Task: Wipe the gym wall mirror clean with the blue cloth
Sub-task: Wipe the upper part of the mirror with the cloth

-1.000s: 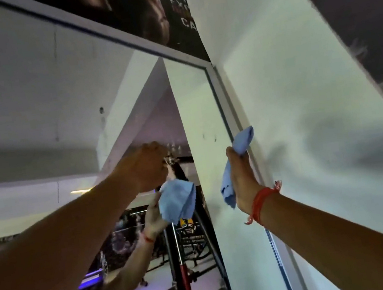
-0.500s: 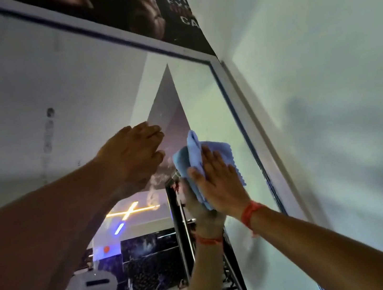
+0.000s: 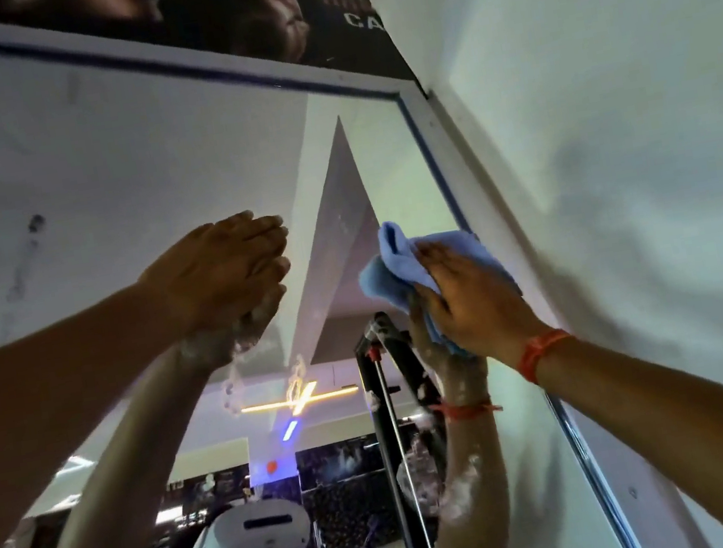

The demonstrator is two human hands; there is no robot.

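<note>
Both arms reach up to the mirror point(image 3: 108, 181). The right hand point(image 3: 473, 303) lies flat, fingers straight, pressing the bunched cloth point(image 3: 401, 267) against the mirror near its upper right corner. The left hand point(image 3: 217, 273), fingers straight and together, rests on the mirror left of the cloth, holding nothing.

Item count, head view:

- Hands: two. Left hand point(image 3: 226, 271) at 9 o'clock of centre; right hand point(image 3: 472, 299) at 3 o'clock of centre.
- Blue cloth point(image 3: 401, 267): one, under the right hand.
- Wall mirror point(image 3: 99, 182): one.
- Poster point(image 3: 241, 4): one, at 12 o'clock.
- Red wrist cord point(image 3: 540, 352): one.
- Dark smudge marks point(image 3: 35, 224) on the glass: one group, at 10 o'clock.
</note>
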